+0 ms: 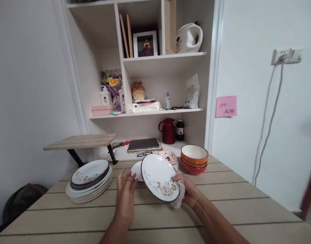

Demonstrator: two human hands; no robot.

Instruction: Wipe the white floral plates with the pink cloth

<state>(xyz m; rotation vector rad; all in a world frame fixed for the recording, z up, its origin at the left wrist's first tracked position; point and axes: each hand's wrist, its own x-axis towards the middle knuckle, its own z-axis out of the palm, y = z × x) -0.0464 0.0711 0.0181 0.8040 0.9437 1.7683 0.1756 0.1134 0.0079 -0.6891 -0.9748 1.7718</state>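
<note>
A white plate with a dark rim and brown flowers is tilted up above the table, its face toward me. My right hand grips its right edge, thumb on the face, with a pale cloth bunched behind the rim. To the left of the plate, my left hand is raised with its fingers apart and holds nothing. A small white dish is partly hidden behind the held plate. On the left stands a stack of plates, the top ones dark-rimmed.
Orange and red bowls are stacked at the back right of the wooden table, beside a patterned bowl. A small raised wooden stand is at the back left. Behind are a laptop, glasses and a red jug.
</note>
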